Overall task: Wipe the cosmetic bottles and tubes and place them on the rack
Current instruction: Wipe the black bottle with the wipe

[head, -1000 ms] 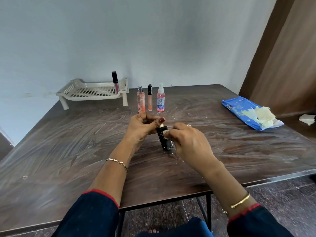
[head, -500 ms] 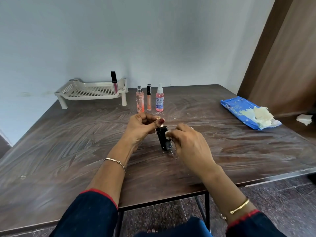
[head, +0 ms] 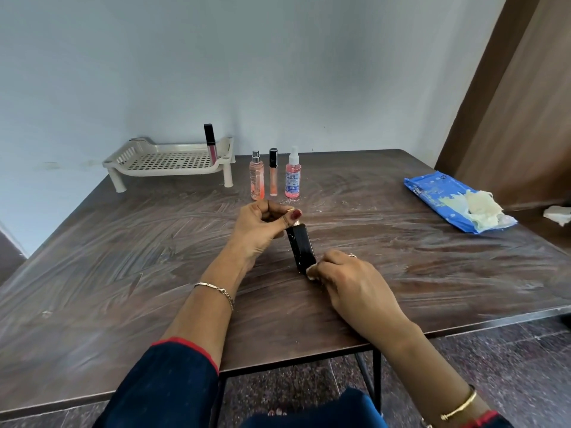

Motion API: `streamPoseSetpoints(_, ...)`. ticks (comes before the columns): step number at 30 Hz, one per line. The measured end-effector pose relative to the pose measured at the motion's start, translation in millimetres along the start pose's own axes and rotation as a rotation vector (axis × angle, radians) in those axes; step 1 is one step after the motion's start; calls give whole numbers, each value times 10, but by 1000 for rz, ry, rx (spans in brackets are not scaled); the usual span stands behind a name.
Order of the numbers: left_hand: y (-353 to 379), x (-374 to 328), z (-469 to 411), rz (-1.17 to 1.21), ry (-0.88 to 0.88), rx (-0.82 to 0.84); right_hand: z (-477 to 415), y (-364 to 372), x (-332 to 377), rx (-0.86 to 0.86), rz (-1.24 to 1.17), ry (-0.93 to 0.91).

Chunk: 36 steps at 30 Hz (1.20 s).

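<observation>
1 pink black-capped gloss tube (head: 210,146) on white slotted plastic rack (head: 173,162); L grip (head: 262,231) holds black rectangular bottle (head: 301,248), R grip (head: 352,281) pinches white wipe (head: 310,269) on it; 3 pink/peach bottles (head: 273,174) to go.

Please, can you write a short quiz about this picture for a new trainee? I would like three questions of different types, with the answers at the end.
1. True or false: one lip tube already stands on the rack.
2. What does the left hand grip? A) the top of the black bottle; B) the lip tube; C) the rack.
3. Fill in: the right hand holds a white ____ against the bottle's lower end.
Key: 1 true; 2 A; 3 wipe.
</observation>
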State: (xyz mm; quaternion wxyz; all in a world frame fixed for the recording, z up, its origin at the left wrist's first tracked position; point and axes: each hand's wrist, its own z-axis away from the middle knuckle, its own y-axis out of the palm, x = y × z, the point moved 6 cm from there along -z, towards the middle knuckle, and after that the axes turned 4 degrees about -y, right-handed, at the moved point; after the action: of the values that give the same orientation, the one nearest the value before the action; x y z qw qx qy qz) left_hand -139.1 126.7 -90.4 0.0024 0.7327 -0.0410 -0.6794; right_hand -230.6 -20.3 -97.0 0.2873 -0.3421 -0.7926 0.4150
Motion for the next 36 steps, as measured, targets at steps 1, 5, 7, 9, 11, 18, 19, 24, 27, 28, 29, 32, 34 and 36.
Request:
streamPoseSetpoints(1,-2,3,0,-7,3,-5,-1,-5,-1,-2,-17,0)
streamPoseSetpoints(5,-21,-5,6,-14,8,-4,-77,-95,-13,-64,-149,55)
streamPoseSetpoints(7,-14,-6,7,-3,6,9,-166,-189,-12,-157,-147,80)
streamPoseSetpoints(9,-5,0,2,4,4,22,-274,-281,12,-257,-120,84)
streamPoseSetpoints(11,-2,3,-1,1,7,37,-364,-304,65,-280,-76,55)
streamPoseSetpoints(18,-22,-5,2,-15,0,26,-274,-118,177,-99,117,-7)
streamPoseSetpoints(19,-20,-1,2,-17,-5,26,-224,-113,180,-88,123,-15)
streamPoseSetpoints(24,1,-3,21,-10,-23,26,-19,-79,164,-28,117,-17)
streamPoseSetpoints(27,2,6,20,4,-30,37,-43,-89,118,-56,70,5)
streamPoseSetpoints(28,0,12,16,17,-33,46,-75,-106,93,-85,26,20)
streamPoseSetpoints(29,-1,17,16,30,-34,58,-115,-129,63,-120,-31,40)
streamPoseSetpoints(32,14,16,34,65,-43,101,-257,-175,-76,-231,-249,147)
streamPoseSetpoints(34,25,15,34,70,-40,123,-343,-174,-127,-284,-341,194)
streamPoseSetpoints(36,24,19,26,77,-35,135,-395,-167,-125,-322,-343,199)
